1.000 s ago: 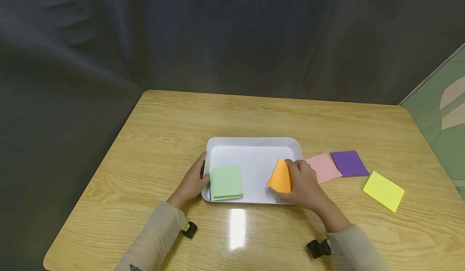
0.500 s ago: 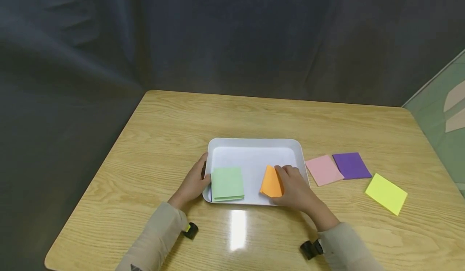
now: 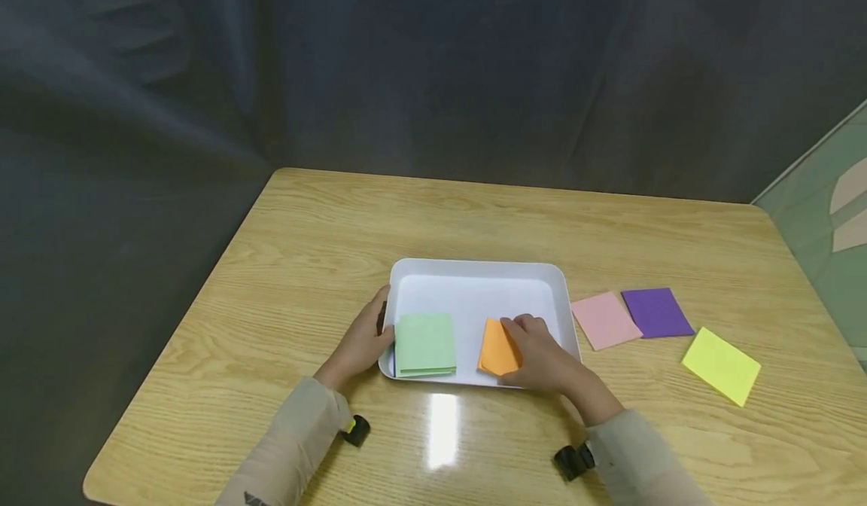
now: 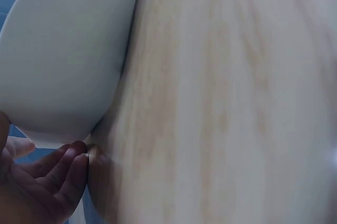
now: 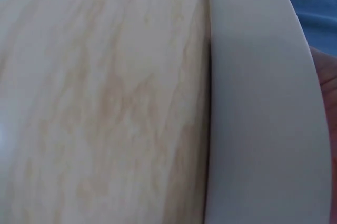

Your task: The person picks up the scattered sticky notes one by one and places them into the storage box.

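Note:
A white tray [image 3: 491, 269] sits on the wooden table, and my left hand [image 3: 359, 340] grips its left wall, thumb at the rim and fingers outside. The left wrist view shows the fingers [image 4: 63, 169] against the tray's lower corner. Inside the tray at front left lies a stack of light green folded squares [image 3: 425, 342], with a thin dark blue edge showing beside it. My right hand [image 3: 542, 355] pinches an orange folded square [image 3: 499, 348] low in the tray's front right part. Whether it touches the tray floor I cannot tell. The right wrist view shows mostly the tray's outer wall [image 5: 263, 103].
Right of the tray lie a pink square [image 3: 605, 320], a purple square [image 3: 657, 312] and a bright yellow square [image 3: 722, 366] on the table [image 3: 325, 212]. A dark curtain [image 3: 433, 77] hangs behind, and a green panel [image 3: 826, 220] stands at the right.
My right hand has moved left and lower into the tray with the orange square, which now lies flatter. The left hand keeps its place on the tray's wall.

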Motion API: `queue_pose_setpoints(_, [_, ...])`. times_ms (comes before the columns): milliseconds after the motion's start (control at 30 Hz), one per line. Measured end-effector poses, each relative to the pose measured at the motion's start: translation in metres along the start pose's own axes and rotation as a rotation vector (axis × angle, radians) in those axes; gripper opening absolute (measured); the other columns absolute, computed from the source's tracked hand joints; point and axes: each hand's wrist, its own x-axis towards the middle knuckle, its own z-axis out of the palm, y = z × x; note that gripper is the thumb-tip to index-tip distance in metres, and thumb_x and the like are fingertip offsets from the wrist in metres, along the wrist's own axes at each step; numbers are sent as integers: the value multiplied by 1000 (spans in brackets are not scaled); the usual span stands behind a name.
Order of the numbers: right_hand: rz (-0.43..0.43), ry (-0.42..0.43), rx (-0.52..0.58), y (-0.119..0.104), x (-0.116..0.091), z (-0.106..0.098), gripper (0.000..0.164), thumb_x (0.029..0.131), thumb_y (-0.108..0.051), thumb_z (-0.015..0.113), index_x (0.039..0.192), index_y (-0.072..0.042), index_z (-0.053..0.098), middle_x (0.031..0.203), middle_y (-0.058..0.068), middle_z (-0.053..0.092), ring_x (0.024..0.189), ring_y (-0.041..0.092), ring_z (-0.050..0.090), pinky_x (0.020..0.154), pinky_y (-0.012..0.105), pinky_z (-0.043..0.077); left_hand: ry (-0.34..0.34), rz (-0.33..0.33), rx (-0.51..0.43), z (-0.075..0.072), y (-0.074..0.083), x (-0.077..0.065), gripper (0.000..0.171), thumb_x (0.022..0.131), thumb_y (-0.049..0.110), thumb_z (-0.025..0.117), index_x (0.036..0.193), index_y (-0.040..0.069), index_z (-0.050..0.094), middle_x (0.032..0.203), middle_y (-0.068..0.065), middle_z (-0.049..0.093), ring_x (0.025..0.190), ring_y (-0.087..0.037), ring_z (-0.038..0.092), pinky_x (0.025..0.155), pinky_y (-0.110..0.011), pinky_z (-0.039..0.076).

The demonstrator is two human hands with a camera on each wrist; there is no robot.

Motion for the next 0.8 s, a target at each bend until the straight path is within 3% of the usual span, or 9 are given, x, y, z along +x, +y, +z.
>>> queue_pose_setpoints(533, [-44,21,32,3,-2,4,77,63,-30,75,124,1,40,112,20,40,100,34,35,83,51,38,-10,-8,13,0,1,1,65,83,2,45,139,11,12,142,-19,24,126,-27,22,102,-47,23])
queue_pose_setpoints(800, [-80,27,94,5,-2,4,56,76,-28,64,120,1,44,111,19,44,102,35,37,85,53,38,-10,-11,27,0,0,0,66,83,2,45,139,10,11,141,-21,24,126,-28,23,102,-47,23])
